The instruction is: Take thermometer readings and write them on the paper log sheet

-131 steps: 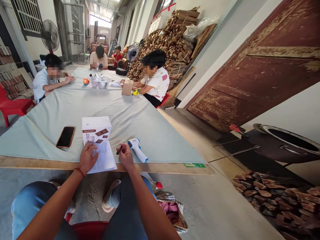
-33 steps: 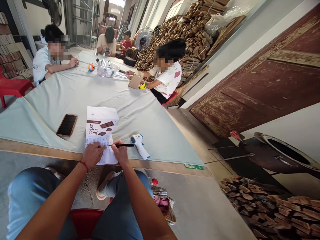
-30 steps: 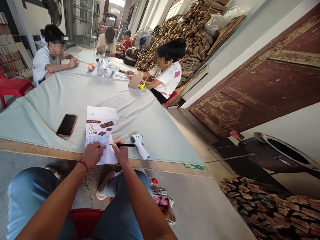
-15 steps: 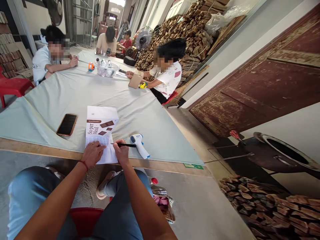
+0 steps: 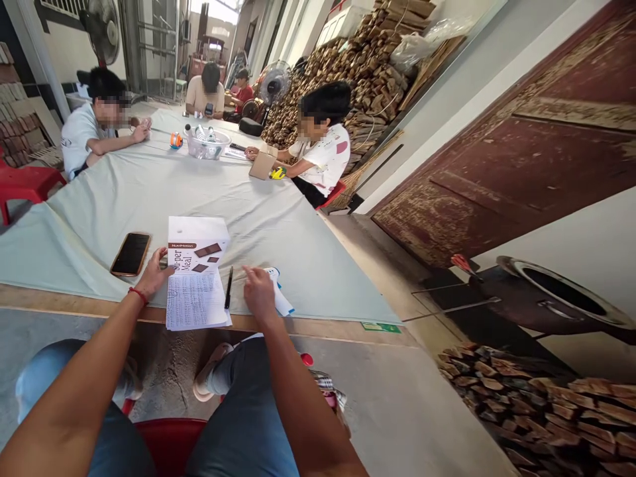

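Note:
A folded paper booklet (image 5: 196, 298) lies near the table's front edge, its upper part printed "Super Meal" and its lower page covered in handwriting. At its left edge is my left hand (image 5: 155, 273), fingers apart, with the thumb touching the paper. A black pen (image 5: 229, 287) rests on the cloth along the booklet's right side. Right of the pen, my right hand (image 5: 259, 291) holds nothing, its index finger stretched out. It partly covers a white and blue infrared thermometer (image 5: 282, 299). A smartphone (image 5: 130, 254) lies left of the booklet, close to my left hand.
Farther along the cloth-covered table (image 5: 149, 189) stand a clear plastic basket (image 5: 206, 151) with bottles, an orange tape roll (image 5: 175, 140) and a yellow tape measure (image 5: 278, 173). Several people sit around it. Firewood (image 5: 546, 411) and a large wok (image 5: 536, 298) are at the right.
The pen has left my right hand and lies beside the booklet. My right hand has moved right over the thermometer. My left hand has shifted from the written page to the booklet's left edge.

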Tool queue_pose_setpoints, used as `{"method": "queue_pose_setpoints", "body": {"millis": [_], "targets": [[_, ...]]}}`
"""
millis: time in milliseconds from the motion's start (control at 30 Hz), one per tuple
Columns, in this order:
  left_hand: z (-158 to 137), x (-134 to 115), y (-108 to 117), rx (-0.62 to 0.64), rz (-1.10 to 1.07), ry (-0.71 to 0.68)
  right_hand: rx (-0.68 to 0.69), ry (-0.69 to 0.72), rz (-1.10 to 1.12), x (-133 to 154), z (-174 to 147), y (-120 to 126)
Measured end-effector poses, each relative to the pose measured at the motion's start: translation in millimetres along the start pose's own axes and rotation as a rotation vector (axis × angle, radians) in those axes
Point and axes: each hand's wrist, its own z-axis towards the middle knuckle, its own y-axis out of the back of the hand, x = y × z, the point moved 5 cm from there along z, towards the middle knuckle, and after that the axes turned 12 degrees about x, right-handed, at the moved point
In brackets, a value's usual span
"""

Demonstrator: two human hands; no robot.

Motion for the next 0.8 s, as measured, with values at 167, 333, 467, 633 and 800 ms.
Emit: {"method": "queue_pose_setpoints", "body": {"millis": [167,333,467,633,800], "targets": [[1,-1,3,0.115,0.019,0.027,0.083,-0.527,-0.034,-53,-26,20],[5,8,5,-0.066,0.029,0.073,0.133,-0.461,0.347,-53,-24,20],[9,7,0,-0.130,0.152,0.106,0.087,-0.180,1.071,1,-20,7],[9,-8,-4,-0.109,0.442,0.165,0.156,-0.032,1.446,75,-14,-17],[9,-15,-6,-0.080,0.570,0.242,0.115,0.022,1.447,99,1,-40]]}}
